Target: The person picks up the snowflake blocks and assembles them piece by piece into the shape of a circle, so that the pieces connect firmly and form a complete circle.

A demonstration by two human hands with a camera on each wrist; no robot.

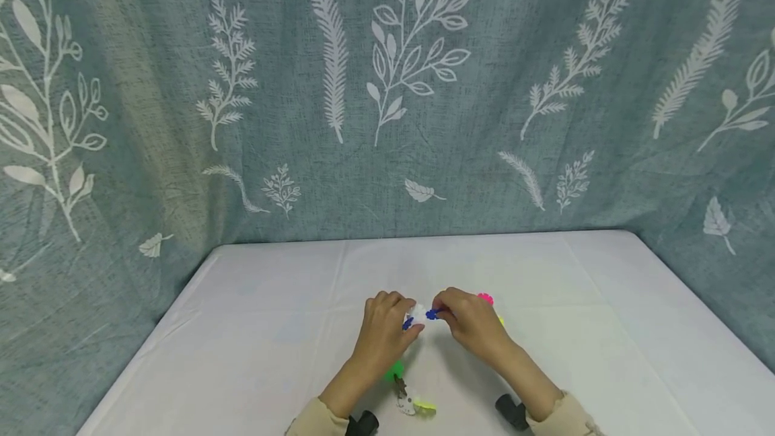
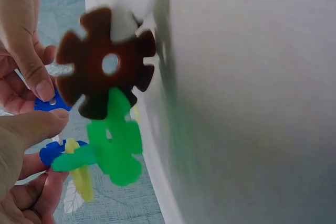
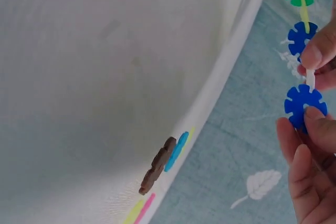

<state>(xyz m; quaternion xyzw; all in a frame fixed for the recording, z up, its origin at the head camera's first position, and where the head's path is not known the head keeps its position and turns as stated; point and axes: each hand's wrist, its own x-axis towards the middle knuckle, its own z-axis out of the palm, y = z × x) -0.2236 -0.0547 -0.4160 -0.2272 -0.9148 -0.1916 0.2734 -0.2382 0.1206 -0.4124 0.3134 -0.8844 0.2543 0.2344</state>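
Observation:
My left hand (image 1: 386, 328) holds a chain of notched plastic snowflake discs near a white disc (image 3: 310, 80), seen edge-on. Between thumb and fingers, my right hand (image 1: 472, 321) pinches a blue disc (image 3: 304, 103). That blue disc meets the white one's edge; whether they are slotted together I cannot tell. Beside my left thumb is another blue disc (image 3: 299, 38), followed by a yellow disc (image 3: 304, 14) and a green disc (image 2: 123, 156). A brown disc (image 2: 79, 66), a white disc (image 1: 406, 406) and a yellow-green disc (image 1: 426, 408) continue the chain toward my body.
Beyond my right hand lie loose discs: pink (image 1: 486, 298), yellow (image 1: 501, 321), brown (image 3: 157, 166) and light blue (image 3: 177, 151). The table (image 1: 272, 328) has a white cover, and a leaf-patterned curtain (image 1: 363, 173) hangs behind it. Black wrist devices (image 1: 511, 412) sit below my forearms.

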